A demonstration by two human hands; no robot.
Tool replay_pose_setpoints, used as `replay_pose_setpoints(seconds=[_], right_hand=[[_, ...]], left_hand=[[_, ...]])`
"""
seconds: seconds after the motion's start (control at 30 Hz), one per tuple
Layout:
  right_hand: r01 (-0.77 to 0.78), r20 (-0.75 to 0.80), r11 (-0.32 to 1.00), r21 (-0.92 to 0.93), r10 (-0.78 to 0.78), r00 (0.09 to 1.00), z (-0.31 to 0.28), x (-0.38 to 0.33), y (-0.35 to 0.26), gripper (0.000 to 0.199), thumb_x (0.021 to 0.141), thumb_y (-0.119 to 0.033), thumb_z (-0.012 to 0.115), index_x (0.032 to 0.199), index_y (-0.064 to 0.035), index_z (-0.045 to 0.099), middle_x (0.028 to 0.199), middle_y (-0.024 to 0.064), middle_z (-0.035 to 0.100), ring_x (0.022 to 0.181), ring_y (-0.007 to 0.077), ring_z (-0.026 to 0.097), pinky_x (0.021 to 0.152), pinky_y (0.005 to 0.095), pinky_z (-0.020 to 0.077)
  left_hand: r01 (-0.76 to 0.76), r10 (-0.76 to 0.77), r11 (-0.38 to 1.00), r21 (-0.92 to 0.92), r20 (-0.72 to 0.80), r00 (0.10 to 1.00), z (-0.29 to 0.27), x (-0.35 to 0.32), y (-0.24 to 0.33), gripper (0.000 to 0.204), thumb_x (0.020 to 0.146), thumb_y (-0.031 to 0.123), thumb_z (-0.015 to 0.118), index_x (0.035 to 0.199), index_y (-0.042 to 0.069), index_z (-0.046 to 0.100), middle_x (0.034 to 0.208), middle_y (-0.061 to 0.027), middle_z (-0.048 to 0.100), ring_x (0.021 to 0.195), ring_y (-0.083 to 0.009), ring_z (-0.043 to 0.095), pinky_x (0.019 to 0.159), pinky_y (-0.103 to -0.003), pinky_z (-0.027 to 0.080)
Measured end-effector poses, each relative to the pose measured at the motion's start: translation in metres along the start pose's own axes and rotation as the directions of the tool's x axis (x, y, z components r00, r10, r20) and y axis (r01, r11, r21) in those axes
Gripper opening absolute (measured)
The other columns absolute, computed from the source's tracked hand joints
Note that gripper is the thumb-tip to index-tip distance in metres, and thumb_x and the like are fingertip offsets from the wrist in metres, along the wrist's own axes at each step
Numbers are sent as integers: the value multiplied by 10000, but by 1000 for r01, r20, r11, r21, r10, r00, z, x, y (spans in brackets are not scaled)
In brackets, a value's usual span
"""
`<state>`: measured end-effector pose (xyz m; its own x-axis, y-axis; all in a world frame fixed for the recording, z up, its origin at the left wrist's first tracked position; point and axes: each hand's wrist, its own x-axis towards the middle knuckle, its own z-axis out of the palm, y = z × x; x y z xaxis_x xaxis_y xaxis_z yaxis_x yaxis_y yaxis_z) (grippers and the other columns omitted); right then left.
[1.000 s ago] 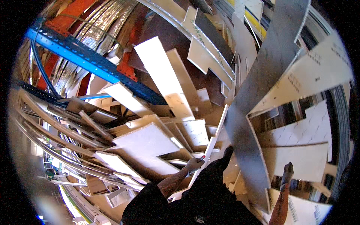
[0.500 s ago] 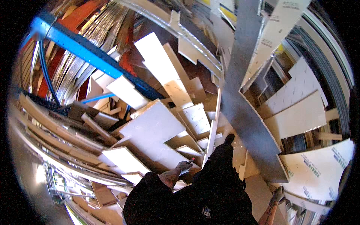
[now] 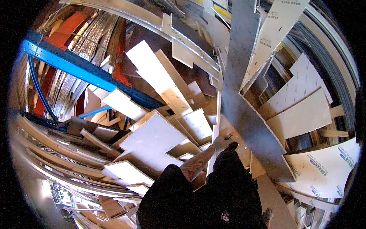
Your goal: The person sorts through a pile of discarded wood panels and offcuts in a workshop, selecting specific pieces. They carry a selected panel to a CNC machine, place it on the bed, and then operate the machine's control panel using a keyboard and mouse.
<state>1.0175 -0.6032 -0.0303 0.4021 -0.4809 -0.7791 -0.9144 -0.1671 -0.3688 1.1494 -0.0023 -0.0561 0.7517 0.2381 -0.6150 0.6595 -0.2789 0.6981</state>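
My left hand (image 3: 220,144) is closed around a small marker-like stick with a red end (image 3: 229,135). Its tattooed forearm reaches across the offcuts, and the hand is at a narrow upright pale board (image 3: 218,110); I cannot tell whether they touch. Just right of the hand is the dark toe of a shoe (image 3: 233,145). Low in the picture, my right hand (image 3: 268,214) shows only in part beside my dark clothing, near a brown panel (image 3: 272,198). Its fingers are too small and hidden to read.
White and brown board offcuts, among them a notched white panel (image 3: 152,135), lean on the left. A long dark grey panel (image 3: 248,114) stands right of centre, with printed white boards (image 3: 324,168) beyond it. A blue rack beam (image 3: 87,63) crosses the upper left.
My left hand has moved right and farther forward, carrying the red-ended stick from the offcuts to the narrow board. My right hand has drawn back left and down, away from the grey panel's lower end.
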Motion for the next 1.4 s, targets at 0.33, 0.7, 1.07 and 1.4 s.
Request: replay_pose_setpoints(seconds=[0.33,0.7,1.07,1.4], right_hand=[[281,229,959,-26,-268,936,18,61,-56,413,1014,-209,523,1396,-57,485,877,43,594,671,188,543,619,366,452],[155,180,981,117,-174,968,13,83,-63,416,969,-229,610,1331,-49,514,969,62,629,672,170,545,564,333,434],[303,490,882,-360,-98,866,19,151,-59,430,976,-267,580,1351,-77,489,1092,112,625,811,231,610,663,382,499],[182,471,957,228,-272,839,68,135,-141,538,959,-251,579,1444,-103,399,1014,127,621,787,246,609,624,351,490]], left_hand=[[238,-239,971,-15,-49,970,29,-19,-188,636,831,645,560,1034,67,730,867,-186,707,876,-319,695,798,-417,520],[382,-432,861,-336,-86,898,44,-106,-206,504,838,573,650,955,90,734,659,-72,661,587,-191,648,551,-338,516],[263,-323,919,-293,-177,930,36,-73,-174,620,796,635,605,1010,66,727,876,-148,726,865,-281,703,819,-409,520],[335,-462,827,-451,-207,862,55,-152,-193,577,885,595,584,1167,104,696,735,-113,673,631,-195,638,618,-369,522]])
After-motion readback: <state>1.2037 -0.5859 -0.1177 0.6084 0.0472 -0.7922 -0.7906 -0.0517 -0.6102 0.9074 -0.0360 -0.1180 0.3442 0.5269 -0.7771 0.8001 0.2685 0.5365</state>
